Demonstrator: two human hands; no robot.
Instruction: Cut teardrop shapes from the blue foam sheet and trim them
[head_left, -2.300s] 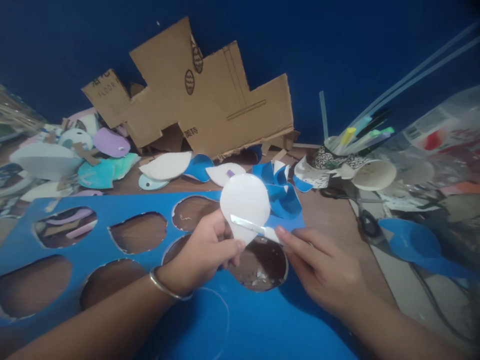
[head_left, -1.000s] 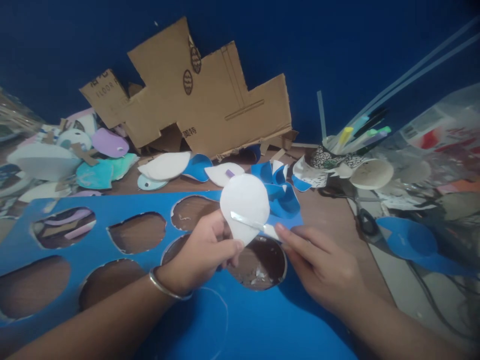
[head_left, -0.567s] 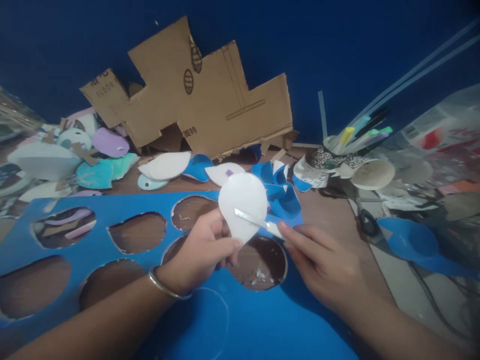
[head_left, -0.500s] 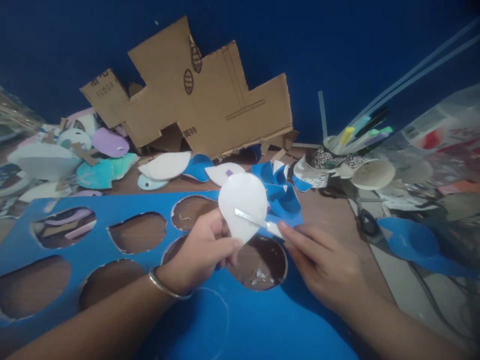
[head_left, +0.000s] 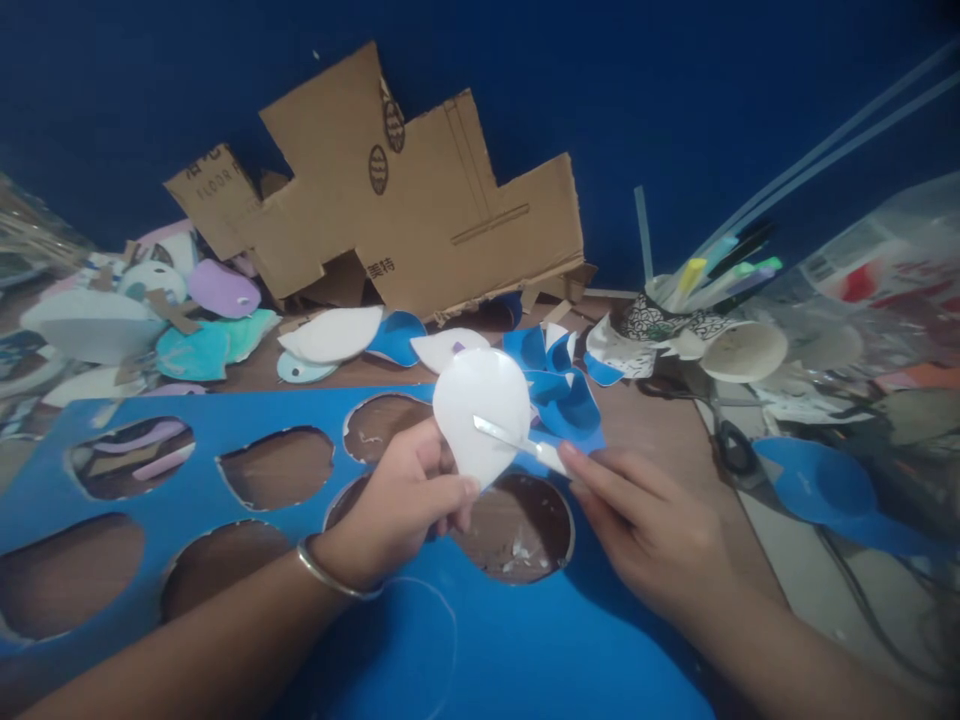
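Note:
My left hand (head_left: 416, 490) pinches the narrow lower end of a white teardrop-shaped cutout (head_left: 484, 405), its broad round end pointing up. In my right hand (head_left: 645, 505) is a craft knife (head_left: 540, 452) with a white handle. Its blade lies across the face of the cutout, seemingly near or touching it; the exact contact cannot be made out. Beneath both hands is a blue sheet (head_left: 525, 640) with several oval and teardrop holes, and a faint outline is drawn on its front part. Small white scraps (head_left: 521, 548) lie in the hole below the cutout.
Cut cardboard (head_left: 420, 210) leans against the dark blue wall. Painted fish-like and leaf shapes (head_left: 225, 288) are heaped at the left. Curled blue pieces (head_left: 566, 395) lie behind my hands. At the right stand a pen holder (head_left: 649, 315), scissors (head_left: 735, 445) and a blue piece (head_left: 817, 480).
The white cutout has shifted slightly left and tilted a little with my left hand. The knife blade stays across it, nearly in the same spot.

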